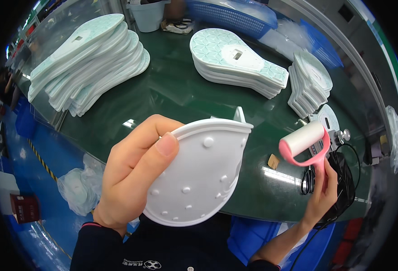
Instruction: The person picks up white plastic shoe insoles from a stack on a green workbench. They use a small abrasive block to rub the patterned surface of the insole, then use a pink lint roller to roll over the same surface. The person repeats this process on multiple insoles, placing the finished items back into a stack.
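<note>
My left hand (131, 176) grips a white molded plastic panel (196, 171) by its left edge, thumb pressed on the face toward me. That face is curved at the bottom, with a raised rim and several small round pegs; its other face is hidden. Off to the right, my right hand (323, 194) is closed around the handle of a pink lint roller (303, 139) with a white roll. The roller is held up over the table, apart from the panel.
Stacks of pale green patterned panels stand at the far left (95, 63), far middle (235, 58) and right (309, 83) of the green table (171, 97). Behind them are a blue basket (235, 17) and a grey bucket (148, 16). A black bag (343, 180) and cable lie by my right hand.
</note>
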